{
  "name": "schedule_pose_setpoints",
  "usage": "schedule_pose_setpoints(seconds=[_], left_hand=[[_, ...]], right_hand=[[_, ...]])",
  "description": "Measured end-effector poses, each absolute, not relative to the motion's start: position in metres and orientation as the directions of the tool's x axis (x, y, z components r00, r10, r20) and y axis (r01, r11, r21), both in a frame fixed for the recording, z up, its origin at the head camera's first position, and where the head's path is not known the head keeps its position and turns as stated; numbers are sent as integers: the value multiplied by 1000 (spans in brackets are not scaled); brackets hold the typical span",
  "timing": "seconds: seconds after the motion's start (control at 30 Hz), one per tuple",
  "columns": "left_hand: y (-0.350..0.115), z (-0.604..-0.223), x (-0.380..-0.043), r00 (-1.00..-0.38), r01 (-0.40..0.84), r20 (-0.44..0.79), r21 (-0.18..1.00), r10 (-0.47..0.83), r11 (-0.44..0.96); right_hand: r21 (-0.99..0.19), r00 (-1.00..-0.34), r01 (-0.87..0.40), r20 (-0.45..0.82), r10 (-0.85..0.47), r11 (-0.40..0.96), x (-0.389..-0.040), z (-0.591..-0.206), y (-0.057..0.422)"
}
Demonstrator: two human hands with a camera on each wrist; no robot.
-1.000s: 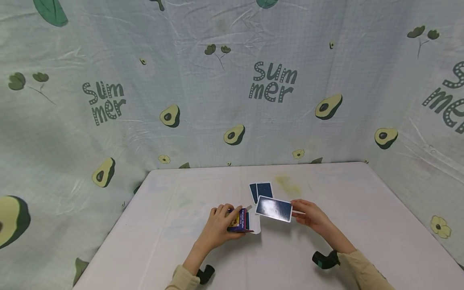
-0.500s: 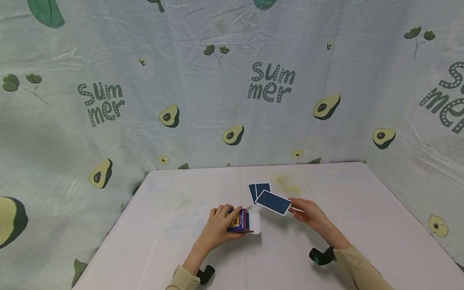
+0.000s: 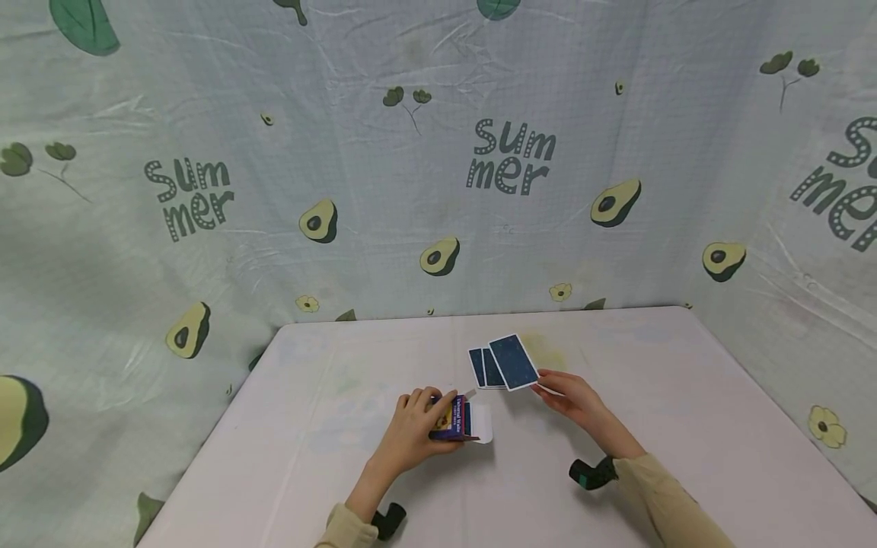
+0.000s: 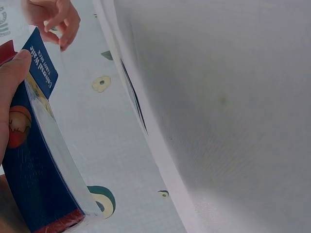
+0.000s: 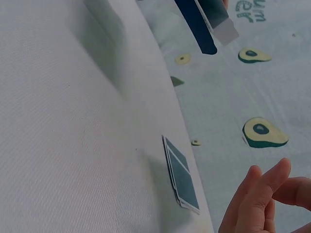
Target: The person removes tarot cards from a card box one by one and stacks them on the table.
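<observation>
My left hand [image 3: 413, 428] grips a blue tarot card box [image 3: 448, 418], lettered "Universal Waite Tarot Deck" in the left wrist view. The box's open end faces right, its pale flap [image 3: 483, 423] folded out. A tarot card [image 3: 514, 362], dark blue back up, is pinched at its near right corner by my right hand [image 3: 574, 397]. It appears above two tarot cards [image 3: 477, 365] lying overlapped on the table, partly covering them. In the right wrist view the fingers [image 5: 250, 194] are drawn together; the held card cannot be made out there.
A white-covered table [image 3: 589, 487] spreads beneath both hands. Behind and beside it hangs a pale sheet [image 3: 384, 167] printed with avocados and "summer". Black wrist-worn devices [image 3: 592, 473] sit below each hand.
My right hand has moved slightly left and away from me, turning the card from crosswise to nearly upright over the cards on the table. The left hand and box have stayed put.
</observation>
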State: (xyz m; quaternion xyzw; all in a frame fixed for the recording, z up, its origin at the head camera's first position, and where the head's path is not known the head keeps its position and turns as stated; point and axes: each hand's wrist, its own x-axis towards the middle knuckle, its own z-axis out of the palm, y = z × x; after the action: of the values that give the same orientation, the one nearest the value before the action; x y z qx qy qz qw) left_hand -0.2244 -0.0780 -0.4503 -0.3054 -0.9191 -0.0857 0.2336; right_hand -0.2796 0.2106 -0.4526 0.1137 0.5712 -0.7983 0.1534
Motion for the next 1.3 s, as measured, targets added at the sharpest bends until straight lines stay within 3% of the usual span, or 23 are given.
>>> schedule_pose_setpoints(seconds=[0.4,1.3], left_hand=[[-78,-450,-225,-697,605,485,3,528,796],[-76,-452,-226,-699,607,474,-1,535,795]], right_hand=[[-836,-911,407,-399,-101,-367,-296,-458,198],[-853,-910,411,-404,-93,-321,-314,-478,184]])
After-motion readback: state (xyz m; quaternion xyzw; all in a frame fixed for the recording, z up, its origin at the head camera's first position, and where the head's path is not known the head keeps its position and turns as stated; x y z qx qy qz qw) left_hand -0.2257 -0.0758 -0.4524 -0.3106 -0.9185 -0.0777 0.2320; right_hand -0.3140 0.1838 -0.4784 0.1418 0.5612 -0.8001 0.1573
